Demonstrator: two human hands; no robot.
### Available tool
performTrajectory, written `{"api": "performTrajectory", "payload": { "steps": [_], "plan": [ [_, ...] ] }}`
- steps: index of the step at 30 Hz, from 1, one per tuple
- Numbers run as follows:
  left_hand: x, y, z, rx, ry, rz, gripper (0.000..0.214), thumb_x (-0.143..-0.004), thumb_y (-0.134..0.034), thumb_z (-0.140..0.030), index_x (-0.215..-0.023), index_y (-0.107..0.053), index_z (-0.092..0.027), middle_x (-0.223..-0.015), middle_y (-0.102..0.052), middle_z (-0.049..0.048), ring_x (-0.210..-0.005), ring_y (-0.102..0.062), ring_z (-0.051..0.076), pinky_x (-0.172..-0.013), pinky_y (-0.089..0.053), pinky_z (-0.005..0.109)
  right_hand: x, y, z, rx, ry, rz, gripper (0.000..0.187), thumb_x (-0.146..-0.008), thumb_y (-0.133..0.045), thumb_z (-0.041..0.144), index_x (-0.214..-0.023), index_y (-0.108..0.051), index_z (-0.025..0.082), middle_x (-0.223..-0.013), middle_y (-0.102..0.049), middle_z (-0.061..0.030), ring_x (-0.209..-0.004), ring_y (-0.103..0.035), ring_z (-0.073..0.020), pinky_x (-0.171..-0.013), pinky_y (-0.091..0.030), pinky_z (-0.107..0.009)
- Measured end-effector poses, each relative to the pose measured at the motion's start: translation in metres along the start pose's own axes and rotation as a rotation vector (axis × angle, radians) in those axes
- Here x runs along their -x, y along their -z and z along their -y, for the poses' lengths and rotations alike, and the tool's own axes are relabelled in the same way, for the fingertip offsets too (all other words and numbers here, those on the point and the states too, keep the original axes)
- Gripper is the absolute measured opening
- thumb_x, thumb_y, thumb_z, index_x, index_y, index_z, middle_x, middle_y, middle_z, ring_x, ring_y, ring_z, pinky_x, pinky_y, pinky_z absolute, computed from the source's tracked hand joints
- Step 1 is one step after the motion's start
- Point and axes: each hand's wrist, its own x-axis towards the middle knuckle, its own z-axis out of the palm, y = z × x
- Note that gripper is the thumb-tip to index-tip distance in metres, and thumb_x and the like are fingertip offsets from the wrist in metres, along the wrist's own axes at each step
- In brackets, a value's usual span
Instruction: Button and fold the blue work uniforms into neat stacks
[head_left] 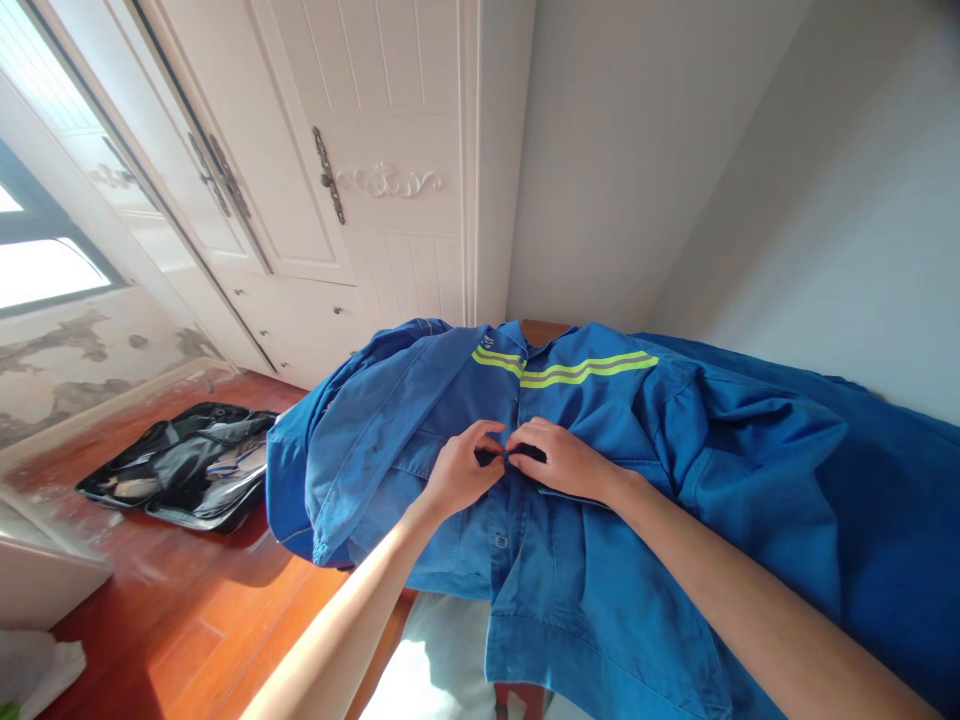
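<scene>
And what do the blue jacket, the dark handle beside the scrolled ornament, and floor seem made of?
Blue jacket: matte woven fabric, perhaps cotton or a blend, given soft creases and stitched seams.
Dark handle: likely metal, aged finish, given its ornate, darkened shape.
Floor: glossy reddish wood or laminate, given board joints and sunlit sheen.

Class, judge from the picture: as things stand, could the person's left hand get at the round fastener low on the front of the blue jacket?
Probably yes: the left hand is just above the round fastener on the blue jacket, and nothing appears to cover it or stand between.
</scene>
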Motion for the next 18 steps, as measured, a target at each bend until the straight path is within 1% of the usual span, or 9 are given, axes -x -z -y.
{"api": "performTrajectory", "payload": {
  "steps": [2,3,4,7,10,14,16,18],
  "plan": [
    [-0.0005,-0.0005,0.0,0.005,0.013,0.003,0.043,-0.073,-0.059,-0.011,-0.114,-0.058,-0.023,-0.086,-0.074,-0.0018,-0.085,-0.07,0.017,-0.083,-0.053,0.028,-0.001,-0.0003,-0.0009,0.025,-0.007,0.0,0.011,-0.092,-0.056,0.019,-0.095,-0.066,0.02,-0.095,-0.07,-0.0055,-0.091,-0.059,-0.021,-0.086,-0.047,-0.036],
    [-0.0007,-0.0005,-0.0003,0.001,0.018,0.003,0.044,-0.072,-0.06,-0.011,-0.114,-0.058,-0.024,-0.087,-0.074,-0.0019,-0.085,-0.07,0.017,-0.083,-0.052,0.028,-0.0013,-0.0004,-0.0016,0.047,-0.01,0.007,0.01,-0.091,-0.058,0.02,-0.096,-0.066,0.02,-0.096,-0.071,-0.0059,-0.091,-0.06,-0.0215,-0.086,-0.047,-0.037],
    [-0.0008,-0.0005,-0.0006,-0.005,0.021,0.003,0.045,-0.072,-0.06,-0.01,-0.115,-0.058,-0.024,-0.088,-0.074,-0.0018,-0.086,-0.07,0.018,-0.083,-0.052,0.028,-0.0015,-0.0003,-0.0024,0.07,-0.014,0.02,0.01,-0.089,-0.062,0.02,-0.097,-0.067,0.02,-0.098,-0.071,-0.0065,-0.093,-0.06,-0.0223,-0.086,-0.047,-0.037],
    [-0.0009,0.0007,-0.0015,-0.006,0.025,0.01,0.048,-0.07,-0.061,-0.01,-0.116,-0.059,-0.025,-0.091,-0.074,-0.0016,-0.089,-0.07,0.018,-0.086,-0.052,0.029,-0.0012,0.0002,-0.0042,0.123,-0.032,0.062,0.021,-0.081,-0.071,0.018,-0.102,-0.068,0.019,-0.102,-0.071,-0.0078,-0.096,-0.061,-0.0243,-0.087,-0.047,-0.038],
    [-0.0012,0.0035,-0.0017,0.077,0.032,0.043,0.051,-0.07,-0.062,-0.008,-0.118,-0.058,-0.023,-0.092,-0.074,-0.0002,-0.09,-0.07,0.018,-0.087,-0.051,0.029,0.0,-0.0008,-0.0038,0.182,-0.022,0.06,0.025,-0.079,-0.069,0.013,-0.104,-0.069,0.018,-0.101,-0.072,-0.0078,-0.094,-0.061,-0.0243,-0.088,-0.047,-0.039],
    [-0.0024,0.0063,-0.0013,0.238,0.054,0.085,0.051,-0.071,-0.06,-0.007,-0.121,-0.057,-0.018,-0.091,-0.074,0.0035,-0.088,-0.07,0.018,-0.082,-0.053,0.028,0.0019,-0.0048,-0.0008,0.294,0.007,0.03,0.026,-0.079,-0.066,0.009,-0.104,-0.068,0.015,-0.096,-0.071,-0.0093,-0.093,-0.06,-0.0253,-0.084,-0.047,-0.04],
    [-0.003,0.0059,-0.0007,0.283,0.063,0.087,0.047,-0.073,-0.055,-0.007,-0.119,-0.058,-0.015,-0.088,-0.073,0.0045,-0.086,-0.07,0.018,-0.078,-0.053,0.027,0.0025,-0.0056,0.0003,0.305,0.019,0.02,0.026,-0.079,-0.065,0.007,-0.103,-0.068,0.016,-0.096,-0.07,-0.0089,-0.094,-0.06,-0.0251,-0.085,-0.046,-0.04],
    [-0.0034,0.0045,0.0001,0.261,0.063,0.076,0.044,-0.074,-0.051,-0.005,-0.117,-0.059,-0.015,-0.086,-0.074,0.0039,-0.084,-0.07,0.017,-0.078,-0.052,0.027,0.0029,-0.0043,0.0002,0.269,0.032,0.004,0.025,-0.079,-0.065,0.005,-0.1,-0.067,0.016,-0.095,-0.07,-0.0076,-0.093,-0.059,-0.024,-0.084,-0.047,-0.039]
  ]
}}
